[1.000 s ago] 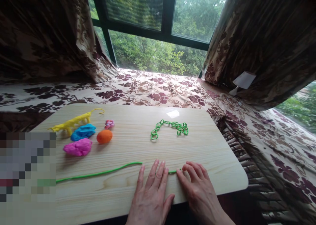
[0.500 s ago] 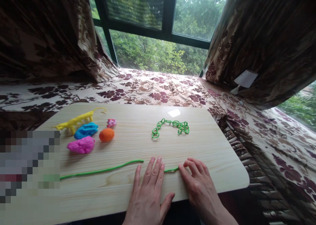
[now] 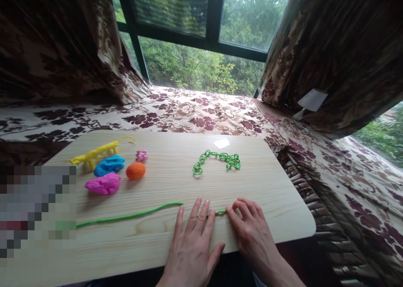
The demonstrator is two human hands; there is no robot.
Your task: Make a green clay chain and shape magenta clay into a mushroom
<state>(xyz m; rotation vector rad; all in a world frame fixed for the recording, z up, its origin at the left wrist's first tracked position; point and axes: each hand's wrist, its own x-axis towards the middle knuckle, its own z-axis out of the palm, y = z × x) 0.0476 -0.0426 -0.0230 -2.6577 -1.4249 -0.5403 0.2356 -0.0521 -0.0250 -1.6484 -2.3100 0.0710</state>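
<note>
My left hand (image 3: 194, 240) lies flat near the table's front edge, fingers stretched out over a short thin green modelling-clay strand (image 3: 221, 212). Part of that strand is hidden under the fingers. At its right end my right hand (image 3: 252, 226) is closed, with thumb and index finger pinching the clay. A longer green clay strand (image 3: 132, 215) runs leftward from beside my left fingertips and passes behind a blurred patch. Farther back on the table rests a chain of linked green clay loops (image 3: 223, 156), apart from both hands.
On the pale wooden table (image 3: 170, 245), at the left, sit a yellow clay animal (image 3: 94, 154), a blue lump (image 3: 109, 166), a magenta lump (image 3: 103, 184), an orange ball (image 3: 135, 171) and a small pink piece (image 3: 141, 155). A white lamp (image 3: 312, 100) stands beyond, at the right.
My left hand has slid slightly forward and to the right over the short strand, showing less of it between the hands. My right hand keeps its pinch, almost unmoved.
</note>
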